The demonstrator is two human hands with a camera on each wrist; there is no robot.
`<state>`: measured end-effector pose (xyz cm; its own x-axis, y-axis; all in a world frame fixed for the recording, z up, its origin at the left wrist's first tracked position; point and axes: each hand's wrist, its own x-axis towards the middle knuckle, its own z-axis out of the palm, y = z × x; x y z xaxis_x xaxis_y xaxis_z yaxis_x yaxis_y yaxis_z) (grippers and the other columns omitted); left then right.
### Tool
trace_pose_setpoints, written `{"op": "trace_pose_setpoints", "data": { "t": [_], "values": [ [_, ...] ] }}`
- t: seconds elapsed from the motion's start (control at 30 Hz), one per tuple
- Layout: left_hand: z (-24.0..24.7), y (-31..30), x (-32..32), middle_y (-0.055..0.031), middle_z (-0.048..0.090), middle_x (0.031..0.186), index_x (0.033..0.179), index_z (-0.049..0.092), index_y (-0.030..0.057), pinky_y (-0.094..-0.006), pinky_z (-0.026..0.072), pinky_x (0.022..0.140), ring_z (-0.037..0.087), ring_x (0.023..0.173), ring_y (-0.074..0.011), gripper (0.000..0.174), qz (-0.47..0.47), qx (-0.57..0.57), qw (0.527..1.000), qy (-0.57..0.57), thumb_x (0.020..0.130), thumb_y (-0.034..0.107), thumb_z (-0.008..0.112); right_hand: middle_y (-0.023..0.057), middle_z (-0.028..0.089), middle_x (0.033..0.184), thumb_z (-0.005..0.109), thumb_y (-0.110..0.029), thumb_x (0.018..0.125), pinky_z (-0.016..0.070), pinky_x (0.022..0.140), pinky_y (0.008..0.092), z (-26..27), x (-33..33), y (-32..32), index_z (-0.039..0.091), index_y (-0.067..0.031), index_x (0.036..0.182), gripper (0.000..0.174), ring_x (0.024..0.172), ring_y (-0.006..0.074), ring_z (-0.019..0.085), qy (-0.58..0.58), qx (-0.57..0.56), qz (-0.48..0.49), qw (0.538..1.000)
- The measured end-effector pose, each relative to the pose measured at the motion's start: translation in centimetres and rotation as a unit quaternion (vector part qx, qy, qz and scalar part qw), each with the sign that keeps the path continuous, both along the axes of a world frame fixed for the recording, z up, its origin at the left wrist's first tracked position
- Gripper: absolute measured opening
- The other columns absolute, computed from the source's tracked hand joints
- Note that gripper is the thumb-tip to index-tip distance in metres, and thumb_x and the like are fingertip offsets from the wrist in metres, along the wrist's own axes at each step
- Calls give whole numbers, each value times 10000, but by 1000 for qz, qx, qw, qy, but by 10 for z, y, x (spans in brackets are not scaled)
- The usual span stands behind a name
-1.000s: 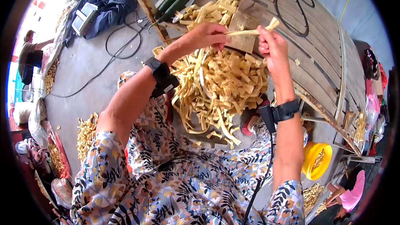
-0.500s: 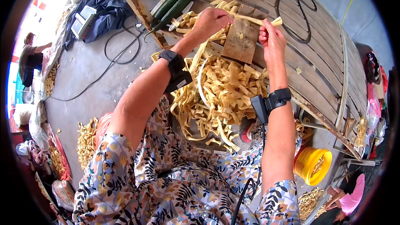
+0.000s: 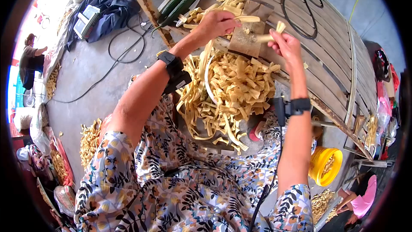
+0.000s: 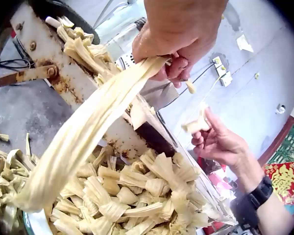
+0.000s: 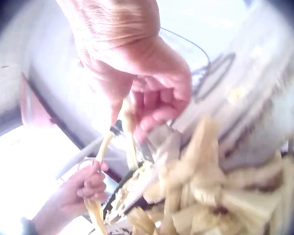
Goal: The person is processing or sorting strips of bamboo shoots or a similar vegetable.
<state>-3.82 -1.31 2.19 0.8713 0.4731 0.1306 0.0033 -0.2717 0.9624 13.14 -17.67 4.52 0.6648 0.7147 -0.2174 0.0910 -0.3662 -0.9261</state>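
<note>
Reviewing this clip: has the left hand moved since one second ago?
Yes: against the wooden block in the head view, the left hand has shifted towards the picture's top.

Held strip (image 4: 93, 123): fibrous, papery, lengthwise ridged, matt
Board (image 3: 245, 43): bare wood, rough-looking, matt
Table (image 3: 330, 62): weathered wooden slats, dull
Frame bar (image 4: 63, 90): painted metal, rust-pitted, rough
Bucket (image 3: 316, 163): smooth plastic, glossy
Garment (image 3: 171, 197): printed cloth, creased, matt
Dark cloth (image 3: 118, 6): crumpled, matt
Floor (image 3: 92, 79): hard, concrete-like, smooth, matt
Cucumbers (image 3: 186, 3): bumpy skin, slight sheen
</note>
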Motion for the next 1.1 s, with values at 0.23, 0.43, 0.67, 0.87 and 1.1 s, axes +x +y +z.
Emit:
{"op": "trace_pose_setpoints", "data": {
  "t": [0.23,0.43,0.67,0.87,1.1],
  "values": [
    [22,-57,-18,-40,583,676,951,603,41,-233,441,532,521,571,-87,182,-43,237,970,-38,823,169,585,55,645,784,577,-262,836,476,721,226,30,-21,-33,638,-24,932,263,764,124,603,-161,123,121,972],
    [20,-76,-32,-124,586,710,945,554,57,-346,451,555,577,619,-284,149,-90,308,947,-14,818,135,556,30,576,619,592,-134,816,445,482,206,9,-55,-25,625,11,819,148,518,80,540,-23,-26,176,984],
    [15,-49,-52,-124,593,807,961,554,14,-323,462,676,591,772,-259,148,-131,291,948,13,840,85,505,0,560,584,615,-122,788,359,422,190,1,-46,-37,647,2,792,128,461,52,463,-50,-74,236,968],
    [22,-30,-55,4,578,843,974,571,6,-205,430,718,518,805,-54,185,-228,54,971,56,888,150,496,-52,518,623,617,-173,809,299,428,167,21,-81,-36,618,-11,990,242,454,1,365,248,21,404,880],
    [10,-42,-39,30,535,736,1020,540,35,-215,430,675,497,696,-53,265,-224,-163,959,67,929,249,413,-24,593,742,619,-278,815,292,452,159,15,-83,-29,579,-46,1085,358,490,-5,353,148,162,312,924]
  ]
}}
